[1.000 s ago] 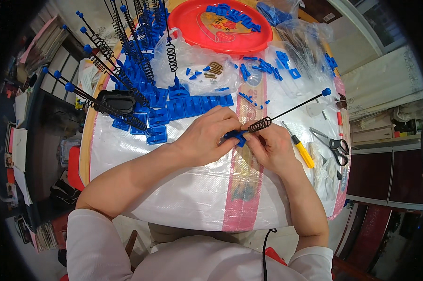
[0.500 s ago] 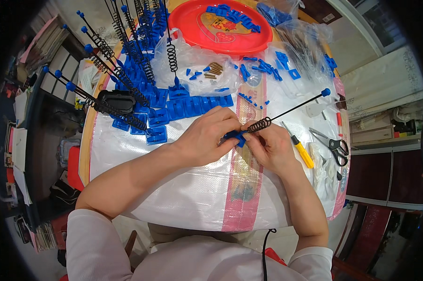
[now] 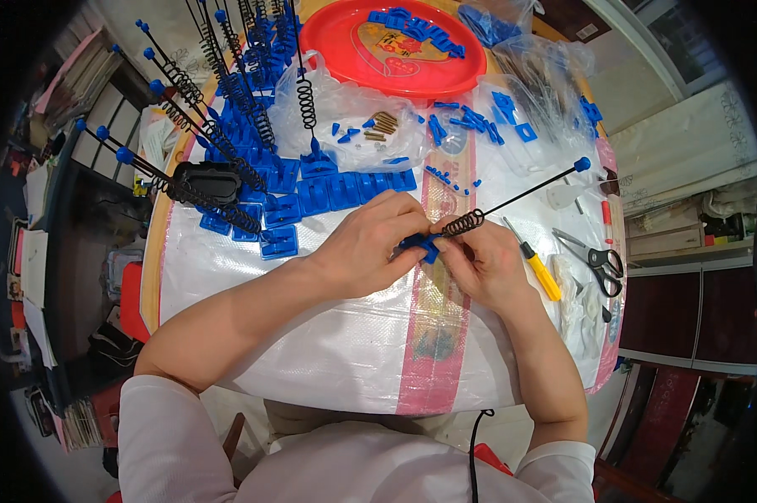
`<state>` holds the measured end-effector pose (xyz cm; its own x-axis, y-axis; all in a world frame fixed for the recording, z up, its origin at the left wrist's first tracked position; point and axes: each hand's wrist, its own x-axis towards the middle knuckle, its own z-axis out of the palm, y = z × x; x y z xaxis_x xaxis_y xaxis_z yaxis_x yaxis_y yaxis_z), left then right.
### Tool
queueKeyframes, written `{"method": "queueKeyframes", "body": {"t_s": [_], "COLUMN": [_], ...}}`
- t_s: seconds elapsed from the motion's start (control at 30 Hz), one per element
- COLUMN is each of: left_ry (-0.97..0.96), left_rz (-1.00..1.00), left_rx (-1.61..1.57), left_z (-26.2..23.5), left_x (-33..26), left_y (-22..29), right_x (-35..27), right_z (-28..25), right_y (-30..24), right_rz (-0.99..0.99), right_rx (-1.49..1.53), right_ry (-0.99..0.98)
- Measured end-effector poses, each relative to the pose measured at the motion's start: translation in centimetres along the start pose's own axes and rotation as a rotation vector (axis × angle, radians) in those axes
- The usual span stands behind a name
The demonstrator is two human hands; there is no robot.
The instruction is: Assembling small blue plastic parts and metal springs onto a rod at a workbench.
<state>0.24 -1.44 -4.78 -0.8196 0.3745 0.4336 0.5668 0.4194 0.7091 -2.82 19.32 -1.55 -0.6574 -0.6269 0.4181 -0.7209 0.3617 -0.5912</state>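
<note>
Both my hands meet over the middle of the table around a small blue plastic piece (image 3: 429, 250). My left hand (image 3: 377, 245) pinches it from the left with thumb and fingers. My right hand (image 3: 486, 261) grips it from the other side, its fingers closed by the base of a black coil spring (image 3: 464, 223). From the spring a thin black rod (image 3: 525, 194) rises to the upper right, ending in a blue ball (image 3: 582, 164). My fingers partly hide the join between spring and blue piece.
Several finished-looking spring rods on blue bases (image 3: 279, 241) crowd the left. Behind lie a bag with brass screws (image 3: 384, 123), loose blue parts (image 3: 479, 121) and a red tray (image 3: 336, 59). To the right are a yellow-handled screwdriver (image 3: 544, 275) and black-handled scissors (image 3: 603, 261).
</note>
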Motion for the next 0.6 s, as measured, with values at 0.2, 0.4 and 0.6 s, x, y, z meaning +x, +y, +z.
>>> {"method": "queueKeyframes", "body": {"t_s": [0.2,0.4,0.6], "left_ry": [-0.007,-0.022,-0.009], "left_rz": [-0.007,-0.015,-0.008], "left_rx": [0.009,0.018,0.003], "left_z": [0.01,-0.14,-0.02], "left_x": [0.01,0.07,0.02], "left_y": [0.00,0.12,0.04], "right_x": [-0.03,0.08,0.07], "right_z": [-0.03,-0.12,-0.13], "right_y": [0.08,-0.07,-0.05], "right_rz": [-0.008,-0.016,-0.018], "right_rx": [-0.015,-0.017,-0.019], "right_ry": [-0.003,-0.002,-0.004]}}
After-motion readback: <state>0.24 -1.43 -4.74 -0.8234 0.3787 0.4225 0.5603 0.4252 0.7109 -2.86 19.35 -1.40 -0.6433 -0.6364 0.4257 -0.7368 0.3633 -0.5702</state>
